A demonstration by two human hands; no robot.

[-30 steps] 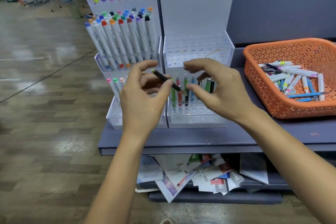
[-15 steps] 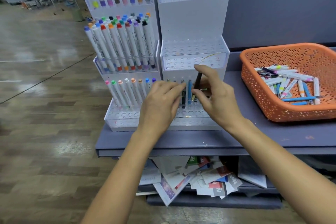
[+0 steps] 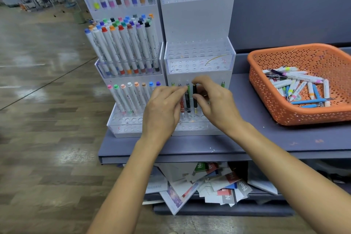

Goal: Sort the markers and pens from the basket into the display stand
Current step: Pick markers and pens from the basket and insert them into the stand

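Starting at the left of the frame, colored markers [image 3: 123, 47] fill the left half of the display stand [image 3: 199, 24]. In the middle, the left hand [image 3: 163, 108] has its fingers stretched out almost flat. The tips touch the row of pens [image 3: 187, 99] at the bottom, and it holds nothing that I can see. Just to its right the black pen [image 3: 195, 95] stands straight up, tip down at a hole in that row. The right hand [image 3: 218, 106] pinches it near the top with thumb and finger, so this hand is nearer. I think the pen only needs a push straight down. At the right, the orange basket [image 3: 266, 100] on the table [image 3: 284, 138] has many more pens.
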